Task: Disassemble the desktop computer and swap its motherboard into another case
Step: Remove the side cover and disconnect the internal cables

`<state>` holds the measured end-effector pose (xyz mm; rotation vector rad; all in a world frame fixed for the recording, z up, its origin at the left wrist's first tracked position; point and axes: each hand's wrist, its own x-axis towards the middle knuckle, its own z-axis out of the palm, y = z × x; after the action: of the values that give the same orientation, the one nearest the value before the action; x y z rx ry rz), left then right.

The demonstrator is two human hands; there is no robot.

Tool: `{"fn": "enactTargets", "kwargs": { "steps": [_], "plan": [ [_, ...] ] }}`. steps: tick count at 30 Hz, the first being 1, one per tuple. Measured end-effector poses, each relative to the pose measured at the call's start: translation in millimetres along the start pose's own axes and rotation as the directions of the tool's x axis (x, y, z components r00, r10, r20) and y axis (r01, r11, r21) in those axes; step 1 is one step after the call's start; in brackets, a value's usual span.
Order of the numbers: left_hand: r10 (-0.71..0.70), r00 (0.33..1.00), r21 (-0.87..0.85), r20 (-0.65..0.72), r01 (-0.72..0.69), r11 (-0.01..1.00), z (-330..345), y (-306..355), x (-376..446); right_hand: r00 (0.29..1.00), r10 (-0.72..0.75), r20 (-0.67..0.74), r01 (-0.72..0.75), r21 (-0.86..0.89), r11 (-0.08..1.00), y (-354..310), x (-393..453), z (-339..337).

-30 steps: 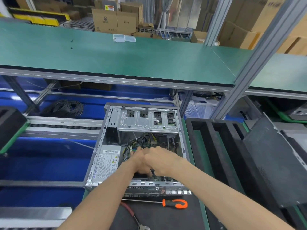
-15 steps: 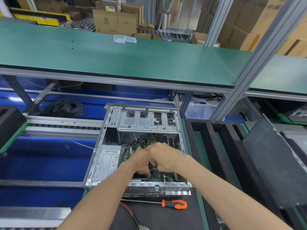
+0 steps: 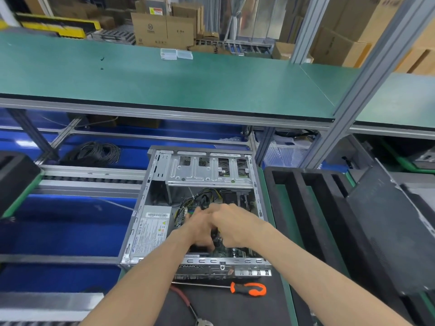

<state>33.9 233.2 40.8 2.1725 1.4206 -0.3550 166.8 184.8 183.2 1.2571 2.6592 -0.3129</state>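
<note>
The open grey desktop case (image 3: 138, 222) lies on its side in the middle of the bench. Inside it are a power supply (image 3: 153, 231) at the left, a metal drive cage (image 3: 207, 175) at the far end, and a bundle of black and yellow cables (image 3: 204, 196). A strip of the green motherboard (image 3: 235, 251) shows at the near edge. Both hands are inside the case over the board, pressed close together. My right hand (image 3: 237, 227) curls round a black cable connector (image 3: 215, 240). My left hand (image 3: 196, 231) reaches down beside it, and its fingertips are blurred and hidden.
An orange-handled screwdriver (image 3: 249, 288) and a red-handled tool (image 3: 186, 302) lie on the black mat in front of the case. A black foam tray (image 3: 306, 208) and a black side panel (image 3: 388, 231) lie to the right. A green shelf (image 3: 188, 85) overhangs the far side.
Both hands stay together over the board. They have shifted a little within the case, and the right wrist has turned slightly.
</note>
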Motion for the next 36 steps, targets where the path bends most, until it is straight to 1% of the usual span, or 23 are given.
{"fn": "enactTargets", "kwargs": {
  "steps": [2, 4, 6, 9, 12, 15, 17, 19, 20, 22, 25, 29, 31, 36],
  "plan": [
    [0.0, 1.0, -0.048, -0.027, -0.001, 0.999, 0.3, -0.3, -0.3, 0.992, 0.118, -0.047, -0.12, -0.041, 0.992, 4.1, 2.0, 0.1],
    [0.008, 0.999, -0.076, -0.047, -0.012, 0.997, 0.2, -1.6, -1.2, 0.982, 0.18, -0.054, -0.184, -0.082, 0.98, 4.4, 4.3, -2.6],
    [-0.002, 0.999, -0.079, -0.038, -0.001, 0.997, -0.6, -1.4, -1.9, 0.988, 0.154, -0.028, -0.155, -0.062, 0.986, 0.9, 5.5, -1.8],
    [-0.028, 0.999, 0.025, 0.038, 0.027, 0.999, -3.1, 2.4, -4.0, 0.999, 0.044, 0.009, -0.043, -0.056, 0.997, -11.8, 4.3, -2.2],
    [-0.02, 0.997, 0.054, 0.074, 0.016, 0.998, -6.7, 3.9, -6.4, 0.997, -0.031, 0.064, 0.035, -0.056, 0.998, -15.2, 6.1, -5.2],
    [0.032, 0.995, 0.109, 0.096, -0.043, 0.993, -17.7, 6.4, -10.2, 0.999, 0.003, 0.036, -0.003, -0.02, 1.0, -0.2, 6.0, -8.5],
    [0.049, 0.991, 0.114, 0.128, -0.064, 0.991, -35.5, 8.5, -14.2, 0.998, 0.057, -0.019, -0.055, 0.064, 0.996, 12.6, 5.9, -11.9],
    [0.028, 0.988, 0.108, 0.154, -0.044, 0.993, -59.0, 6.5, -20.1, 0.985, 0.137, -0.102, -0.12, 0.157, 0.98, 23.8, 8.6, -17.9],
    [0.016, 0.99, 0.096, 0.142, -0.03, 0.995, -71.1, 2.7, -24.0, 0.974, 0.174, -0.145, -0.142, 0.204, 0.969, 27.6, 11.2, -20.7],
    [0.004, 0.998, 0.059, 0.064, -0.008, 0.998, -94.1, -9.1, -32.1, 0.954, 0.216, -0.208, -0.152, 0.285, 0.946, 30.0, 17.6, -23.8],
    [-0.064, 0.998, -0.02, -0.028, 0.064, 0.998, -111.3, -31.1, -38.5, 0.951, 0.217, -0.22, -0.133, 0.342, 0.93, 21.7, 31.2, -21.6],
    [-0.148, 0.988, -0.119, 0.045, 0.152, 0.981, -97.8, -49.9, -39.3, 0.956, 0.206, -0.211, -0.118, 0.367, 0.923, 11.6, 51.5, -11.9],
    [-0.174, 0.983, -0.164, 0.056, 0.181, 0.97, -91.2, -54.3, -38.4, 0.958, 0.194, -0.212, -0.108, 0.36, 0.927, 9.1, 59.9, -7.6],
    [-0.171, 0.968, -0.239, 0.182, 0.213, 0.947, -92.0, -51.8, -31.0, 0.962, 0.192, -0.196, -0.114, 0.35, 0.93, 6.3, 72.6, -1.2]
  ]
}}
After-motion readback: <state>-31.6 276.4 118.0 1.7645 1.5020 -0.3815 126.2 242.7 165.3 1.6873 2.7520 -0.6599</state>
